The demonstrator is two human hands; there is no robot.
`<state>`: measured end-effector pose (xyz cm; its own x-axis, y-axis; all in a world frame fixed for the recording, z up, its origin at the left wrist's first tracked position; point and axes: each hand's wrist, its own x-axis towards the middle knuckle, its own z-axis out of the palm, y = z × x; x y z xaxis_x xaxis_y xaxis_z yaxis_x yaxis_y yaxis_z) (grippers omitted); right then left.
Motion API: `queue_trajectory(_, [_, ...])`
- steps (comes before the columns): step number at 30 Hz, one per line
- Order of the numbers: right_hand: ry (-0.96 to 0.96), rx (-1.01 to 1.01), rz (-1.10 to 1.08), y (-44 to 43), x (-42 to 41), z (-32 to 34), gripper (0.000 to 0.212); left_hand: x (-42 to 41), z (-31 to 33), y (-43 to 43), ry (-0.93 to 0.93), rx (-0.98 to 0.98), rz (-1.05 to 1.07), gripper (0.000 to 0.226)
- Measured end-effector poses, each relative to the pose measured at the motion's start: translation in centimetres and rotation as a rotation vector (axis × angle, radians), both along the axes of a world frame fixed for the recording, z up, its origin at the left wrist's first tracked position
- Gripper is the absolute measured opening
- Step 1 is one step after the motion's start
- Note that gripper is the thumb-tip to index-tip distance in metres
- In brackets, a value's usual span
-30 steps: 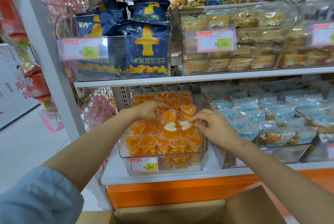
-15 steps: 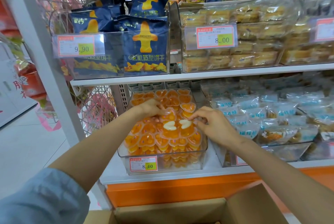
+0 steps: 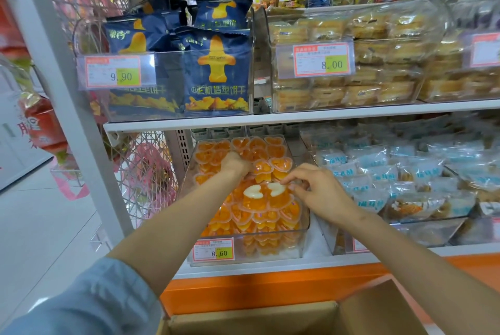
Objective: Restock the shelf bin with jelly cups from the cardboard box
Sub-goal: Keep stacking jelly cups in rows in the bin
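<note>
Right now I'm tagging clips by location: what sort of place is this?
Probably a snack shop or supermarket aisle: a clear shelf bin of jelly cups, printed price tags on bin fronts, and an open cardboard box below.

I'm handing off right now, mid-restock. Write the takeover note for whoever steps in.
Left hand: down among the jelly cups at the back of the shelf bin; fingers hidden, grip unclear.
Right hand: fingers pinch one jelly cup by its rim on the pile's right side.
Done: bin heaped above its front wall.
Left: seat that cup; cardboard box below, contents out of view, so check it.
</note>
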<state>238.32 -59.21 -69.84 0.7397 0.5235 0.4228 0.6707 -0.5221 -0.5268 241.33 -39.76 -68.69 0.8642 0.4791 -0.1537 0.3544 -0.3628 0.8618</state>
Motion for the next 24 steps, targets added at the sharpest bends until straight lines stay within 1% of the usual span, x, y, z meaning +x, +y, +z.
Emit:
queue_trajectory(4, [-0.043,-0.044,-0.035,0.1,0.0,0.1,0.019,-0.2,-0.2,0.0,-0.038,0.069,0.026,0.015])
queue_trajectory(7, [-0.151,-0.182,-0.063,0.1,-0.1,0.3,0.024,-0.2,-0.3,0.0,-0.034,0.078,0.021,0.019])
queue_trajectory(10, [-0.165,-0.327,-0.056,0.5,0.0,0.1,0.039,-0.3,-0.4,0.2,-0.041,0.086,0.022,0.019])
queue_trajectory(13, [-0.171,-0.425,-0.056,1.2,0.0,-0.6,0.052,-0.6,-0.5,0.4,-0.030,0.102,0.002,0.017])
queue_trajectory(15, [-0.195,-0.422,-0.064,1.7,0.0,-0.9,0.052,-0.9,-0.3,0.5,-0.001,0.161,-0.026,0.020])
queue_trajectory(16, [-0.205,-0.402,-0.072,1.9,0.0,-1.1,0.050,-1.2,0.0,0.5,0.022,0.239,-0.049,0.022])
queue_trajectory(18, [-0.205,-0.365,-0.084,2.3,0.0,-1.1,0.045,-2.2,0.7,0.8,0.034,0.473,-0.079,0.027])
queue_trajectory(19, [-0.194,-0.350,-0.087,2.5,0.0,-1.0,0.044,-3.0,1.0,1.1,0.000,0.579,-0.085,0.025])
queue_trajectory(20, [-0.175,-0.334,-0.090,2.6,0.0,-0.9,0.044,-3.8,1.1,1.4,-0.065,0.643,-0.102,0.021])
queue_trajectory(22, [-0.119,-0.310,-0.100,2.6,-0.1,-0.3,0.049,-5.4,1.1,2.1,-0.222,0.659,-0.204,0.014])
queue_trajectory(23, [-0.095,-0.302,-0.105,2.5,-0.1,0.0,0.051,-6.2,1.0,2.4,-0.272,0.635,-0.290,0.014])
queue_trajectory(24, [-0.072,-0.290,-0.108,2.3,-0.2,0.3,0.052,-6.9,0.9,2.5,-0.282,0.612,-0.396,0.016])
